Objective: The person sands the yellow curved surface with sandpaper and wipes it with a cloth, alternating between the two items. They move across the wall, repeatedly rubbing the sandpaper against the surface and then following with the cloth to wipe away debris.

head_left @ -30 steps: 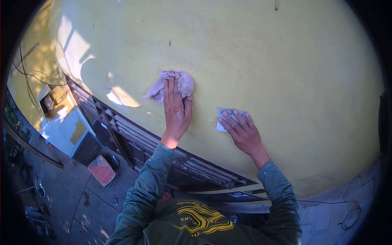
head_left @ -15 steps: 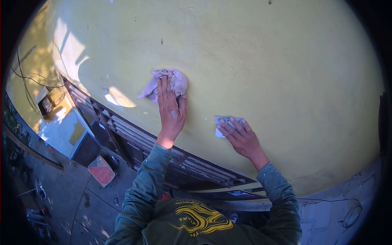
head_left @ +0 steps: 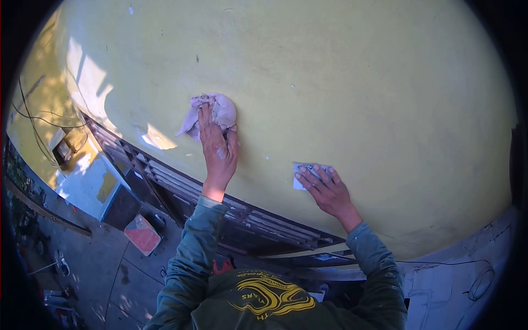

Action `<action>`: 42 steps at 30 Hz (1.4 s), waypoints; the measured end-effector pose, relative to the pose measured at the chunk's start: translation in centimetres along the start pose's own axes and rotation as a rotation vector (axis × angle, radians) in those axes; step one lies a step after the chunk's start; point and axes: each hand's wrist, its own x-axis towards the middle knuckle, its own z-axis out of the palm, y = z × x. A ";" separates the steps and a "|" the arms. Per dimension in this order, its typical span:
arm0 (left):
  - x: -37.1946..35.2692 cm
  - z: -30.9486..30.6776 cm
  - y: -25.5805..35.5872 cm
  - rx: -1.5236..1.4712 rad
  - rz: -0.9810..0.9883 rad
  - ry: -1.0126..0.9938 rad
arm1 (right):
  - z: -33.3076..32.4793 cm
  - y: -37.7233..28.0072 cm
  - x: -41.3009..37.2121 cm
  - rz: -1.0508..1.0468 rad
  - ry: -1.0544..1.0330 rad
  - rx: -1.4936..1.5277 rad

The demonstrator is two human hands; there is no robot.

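Note:
A crumpled pale purple cloth [head_left: 224, 111] lies pressed to the yellow wall [head_left: 352, 104], with the fingers of my left hand [head_left: 218, 148] over it. Lower and to the right, my right hand [head_left: 329, 193] holds a thin whitish-grey sheet [head_left: 298, 181] flat against the same wall. Its fingers are slightly spread on top and cover most of the sheet. Pale smudges show on the back of my left hand.
Below the wall runs a dark slatted metal frame [head_left: 165, 179]. A red and grey block-like object [head_left: 142, 235] rests on the paved ground. Loose cables hang at the far left, and a thin coiled wire [head_left: 479, 286] lies at the lower right.
Relative to the wall marks, both hands have shifted to the right, my right hand further. The cloth and the sheet are still under them. The camera view has also moved.

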 end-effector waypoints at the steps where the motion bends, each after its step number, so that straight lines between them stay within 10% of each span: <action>1: 0.1 -0.1 0.0 -0.002 0.013 -0.014 | 0.0 -0.5 -0.4 -0.059 -0.013 -0.052; 11: 0.1 0.5 0.8 -0.082 -0.129 0.019 | -7.4 11.9 1.3 0.524 0.504 -0.196; 16: 0.0 0.7 0.8 -0.072 -0.090 0.074 | 0.2 0.9 -4.1 -0.124 -0.030 -0.085; 23: -0.5 2.0 2.6 -0.318 -0.270 0.140 | -8.5 14.1 -1.6 0.503 0.466 -0.231; 26: -0.9 3.9 5.4 -0.362 -0.178 0.097 | -6.5 11.3 -1.5 0.532 0.499 -0.163; 30: -0.2 6.0 9.2 -0.048 0.197 0.056 | -0.1 1.1 -5.1 -0.038 0.000 -0.053; 38: -1.4 9.3 6.4 0.123 0.298 0.146 | -8.7 15.3 -2.7 0.521 0.538 -0.195; 42: -0.9 9.4 6.5 0.115 0.296 0.198 | -3.9 8.8 -2.3 0.415 0.417 -0.183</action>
